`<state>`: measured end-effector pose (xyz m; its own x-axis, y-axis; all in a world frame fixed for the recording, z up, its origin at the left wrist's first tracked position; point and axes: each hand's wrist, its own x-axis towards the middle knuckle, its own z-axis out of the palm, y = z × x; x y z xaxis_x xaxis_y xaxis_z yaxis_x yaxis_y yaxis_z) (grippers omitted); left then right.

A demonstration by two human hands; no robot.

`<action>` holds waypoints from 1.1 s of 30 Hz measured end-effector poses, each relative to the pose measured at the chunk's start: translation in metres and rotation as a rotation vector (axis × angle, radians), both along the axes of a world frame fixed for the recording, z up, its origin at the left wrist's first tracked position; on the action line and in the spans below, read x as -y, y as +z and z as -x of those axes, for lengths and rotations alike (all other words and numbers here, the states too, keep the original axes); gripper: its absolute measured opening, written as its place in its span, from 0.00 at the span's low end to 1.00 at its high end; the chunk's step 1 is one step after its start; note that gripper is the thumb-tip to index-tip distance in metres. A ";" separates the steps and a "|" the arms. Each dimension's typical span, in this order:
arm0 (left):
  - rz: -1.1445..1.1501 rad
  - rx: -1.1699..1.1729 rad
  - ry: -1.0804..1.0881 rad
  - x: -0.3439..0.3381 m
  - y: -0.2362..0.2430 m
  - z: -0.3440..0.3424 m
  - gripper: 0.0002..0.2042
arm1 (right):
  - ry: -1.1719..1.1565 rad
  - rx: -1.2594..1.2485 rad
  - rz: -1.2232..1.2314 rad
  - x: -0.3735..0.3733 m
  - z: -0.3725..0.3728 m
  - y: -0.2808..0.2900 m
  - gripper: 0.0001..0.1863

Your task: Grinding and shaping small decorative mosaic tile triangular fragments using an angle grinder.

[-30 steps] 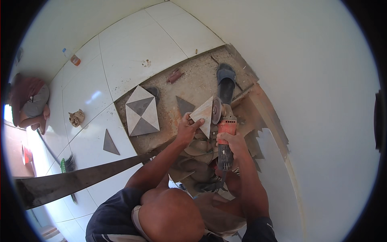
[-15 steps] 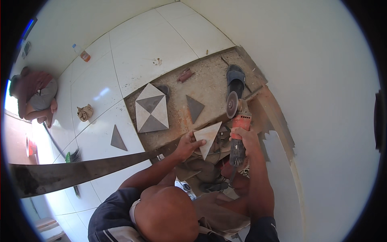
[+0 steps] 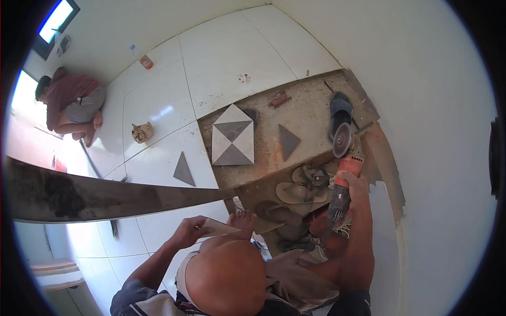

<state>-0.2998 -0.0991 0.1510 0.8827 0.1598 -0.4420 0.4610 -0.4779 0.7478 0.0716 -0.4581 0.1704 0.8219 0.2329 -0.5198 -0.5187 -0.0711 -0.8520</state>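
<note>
Grinder (image 3: 352, 164) at three o'clock, fingers of right hand (image 3: 357, 187) wrapped round it; at seven o'clock, left hand (image 3: 191, 232), fingers pinching a pale tile piece (image 3: 219, 228).

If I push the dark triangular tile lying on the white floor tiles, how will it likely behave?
The dark triangular tile will probably stay stiff, being a flat slab. Its sharp corners may chip if knocked. Lying flat on glossy white floor tiles, it would likely slide rather than roll or tip.
</note>
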 end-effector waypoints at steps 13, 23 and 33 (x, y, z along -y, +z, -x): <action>-0.192 0.000 0.471 -0.044 -0.042 0.065 0.14 | -0.046 -0.011 -0.050 0.007 0.013 -0.002 0.14; 0.147 0.112 -0.040 0.068 -0.044 -0.080 0.15 | -0.104 0.006 -0.019 0.027 0.012 0.000 0.12; -0.890 0.092 -0.353 0.061 -0.162 -0.387 0.50 | -0.177 -0.021 -0.173 0.025 0.021 0.000 0.16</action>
<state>0.0876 -0.1598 -0.0105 0.9692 0.1222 -0.2138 0.1400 -0.9877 0.0703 0.0504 -0.4829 0.1701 0.8474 0.1732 -0.5020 -0.5276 0.1687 -0.8326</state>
